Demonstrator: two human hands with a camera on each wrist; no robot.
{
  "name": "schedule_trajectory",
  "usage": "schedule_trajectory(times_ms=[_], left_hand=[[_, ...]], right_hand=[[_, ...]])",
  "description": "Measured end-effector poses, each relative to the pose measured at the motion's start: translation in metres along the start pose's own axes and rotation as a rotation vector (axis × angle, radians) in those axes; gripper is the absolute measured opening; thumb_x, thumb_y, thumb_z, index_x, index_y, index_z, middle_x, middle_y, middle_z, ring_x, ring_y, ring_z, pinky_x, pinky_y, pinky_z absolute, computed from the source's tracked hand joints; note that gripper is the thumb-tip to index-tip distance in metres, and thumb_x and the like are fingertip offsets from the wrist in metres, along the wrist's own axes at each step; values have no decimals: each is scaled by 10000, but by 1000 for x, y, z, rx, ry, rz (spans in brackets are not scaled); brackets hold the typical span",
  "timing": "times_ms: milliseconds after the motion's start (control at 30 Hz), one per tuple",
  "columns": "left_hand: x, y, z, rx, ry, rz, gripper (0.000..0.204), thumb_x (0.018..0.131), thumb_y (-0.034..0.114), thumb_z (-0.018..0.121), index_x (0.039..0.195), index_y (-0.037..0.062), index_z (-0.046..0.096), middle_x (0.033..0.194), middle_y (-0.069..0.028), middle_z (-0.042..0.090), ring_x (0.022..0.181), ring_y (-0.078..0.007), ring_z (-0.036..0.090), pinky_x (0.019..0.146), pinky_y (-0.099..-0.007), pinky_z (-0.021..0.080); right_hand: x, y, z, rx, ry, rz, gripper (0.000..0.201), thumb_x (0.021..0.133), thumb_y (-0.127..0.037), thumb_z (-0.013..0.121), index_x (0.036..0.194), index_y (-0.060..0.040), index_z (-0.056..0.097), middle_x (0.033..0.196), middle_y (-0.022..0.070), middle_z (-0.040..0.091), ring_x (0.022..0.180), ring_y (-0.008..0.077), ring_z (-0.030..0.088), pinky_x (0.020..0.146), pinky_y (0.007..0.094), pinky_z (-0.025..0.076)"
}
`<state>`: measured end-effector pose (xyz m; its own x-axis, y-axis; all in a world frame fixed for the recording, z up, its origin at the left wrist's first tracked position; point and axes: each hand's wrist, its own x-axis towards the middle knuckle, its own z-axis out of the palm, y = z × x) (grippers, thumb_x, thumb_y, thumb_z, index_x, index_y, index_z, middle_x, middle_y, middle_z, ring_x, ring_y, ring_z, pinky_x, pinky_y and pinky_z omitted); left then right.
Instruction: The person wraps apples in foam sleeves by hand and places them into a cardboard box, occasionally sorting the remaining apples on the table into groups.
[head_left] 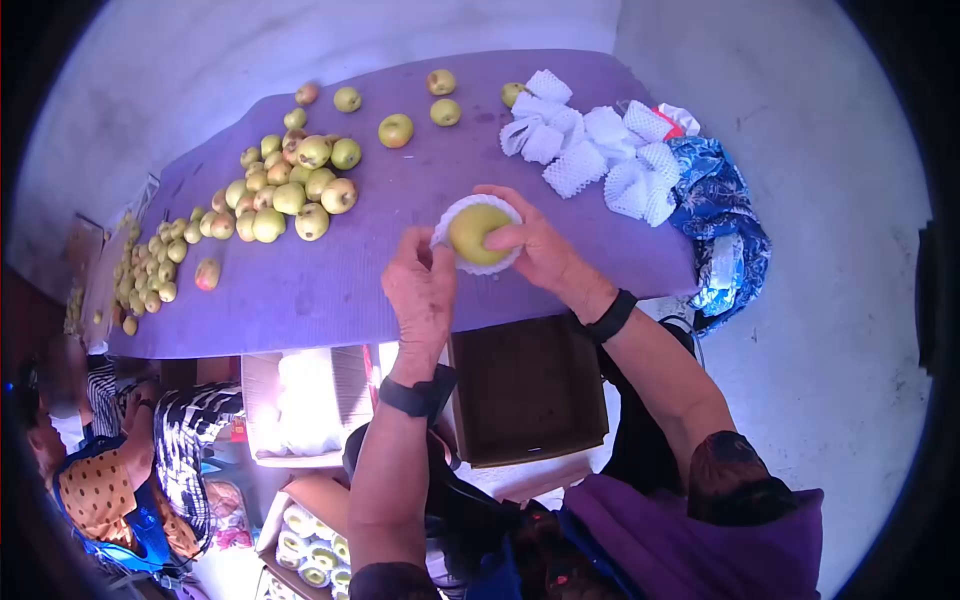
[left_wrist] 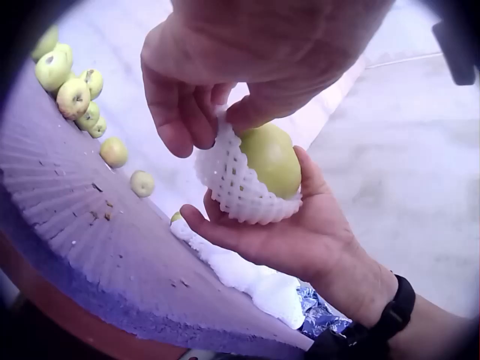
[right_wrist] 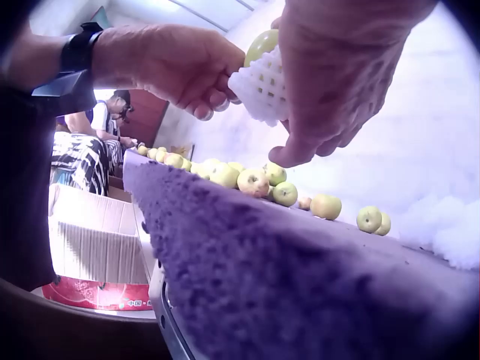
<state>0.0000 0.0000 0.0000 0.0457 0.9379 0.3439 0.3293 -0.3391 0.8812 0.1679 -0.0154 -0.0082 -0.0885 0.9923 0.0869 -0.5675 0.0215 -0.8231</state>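
Note:
A yellow-green apple (head_left: 476,236) sits partly inside a white foam net sleeve (left_wrist: 238,184), held up over the front edge of the purple-covered table. My right hand (head_left: 546,245) cups the sleeved apple from the side, its thumb lying across the fruit in the head view. With thumb and fingertips my left hand (head_left: 418,285) pinches the rim of the sleeve; the left wrist view shows this pinch from above, the net pulled up beside the bare upper part of the apple.
Many loose apples (head_left: 290,198) spread over the table's left side. White foam nets (head_left: 600,140) lie at its back right, beside a blue patterned cloth (head_left: 715,210). Below the front edge stand an open carton (head_left: 530,400) and a box of sleeved apples (head_left: 310,550). Another person (head_left: 110,480) sits at left.

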Motion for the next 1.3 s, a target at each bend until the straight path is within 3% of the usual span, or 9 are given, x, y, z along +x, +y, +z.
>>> schedule_trajectory(times_ms=[67,200,367,700,900,1000,1067,1167,1300], left_hand=[[0,3,-2,70,-10,11,130,828,73,579,933,15,628,680,-26,617,595,-88,552,558,-266,455],[2,-1,-3,40,-44,6,107,824,63,577,901,-1,615,698,-40,612,600,-95,559,556,-256,469],[-1,-6,7,-339,-106,-258,196,765,59,632,947,9,578,657,-66,601,615,-138,589,561,-297,477],[-3,-14,10,-306,-112,-227,161,806,20,570,966,17,554,762,-64,614,568,-119,582,488,-242,487],[1,-22,6,-300,-78,-118,137,787,20,576,924,14,563,759,-72,621,543,-126,572,498,-249,479],[3,-10,0,-194,-141,-158,257,808,111,627,1034,1,576,872,-100,634,696,-158,621,615,-267,507],[2,12,-5,-459,-100,-283,397,794,195,706,1113,-8,585,1000,-116,642,942,-169,608,747,-302,501],[5,9,-11,-463,-314,-340,511,823,238,709,1233,-12,533,1084,-111,622,997,-166,588,793,-296,494],[6,-4,-5,-551,-374,-308,496,842,219,688,1253,0,518,1095,-99,619,973,-162,594,800,-282,487]], right_hand=[[0,2,1,-48,50,-41,705,664,31,673,1315,-24,410,1179,113,524,1122,229,529,959,345,436],[0,0,-2,-119,62,-57,706,658,36,673,1312,-17,411,1174,113,524,1119,229,530,954,341,438],[-4,0,1,-34,111,-65,678,687,31,656,1316,-15,405,1178,124,525,1113,234,533,955,356,439],[-3,6,3,-34,142,-91,680,688,36,674,1312,-12,407,1180,126,527,1116,223,534,962,349,436],[-2,6,-2,-405,167,-179,713,656,-42,741,1298,-19,432,1175,125,541,1107,225,534,949,321,426],[-2,4,-5,-396,162,-183,727,645,-72,760,1295,-20,438,1170,132,548,1107,225,534,943,320,425],[-1,3,-6,-405,107,-179,727,648,-72,755,1299,-17,436,1167,135,551,1097,219,537,944,316,423],[-4,-1,-1,-528,10,-146,735,654,-80,751,1310,-13,426,1164,135,550,1091,216,538,943,314,424],[-8,-7,8,-597,-22,-50,728,659,-35,723,1325,-30,427,1213,112,525,1138,198,512,997,322,398]])
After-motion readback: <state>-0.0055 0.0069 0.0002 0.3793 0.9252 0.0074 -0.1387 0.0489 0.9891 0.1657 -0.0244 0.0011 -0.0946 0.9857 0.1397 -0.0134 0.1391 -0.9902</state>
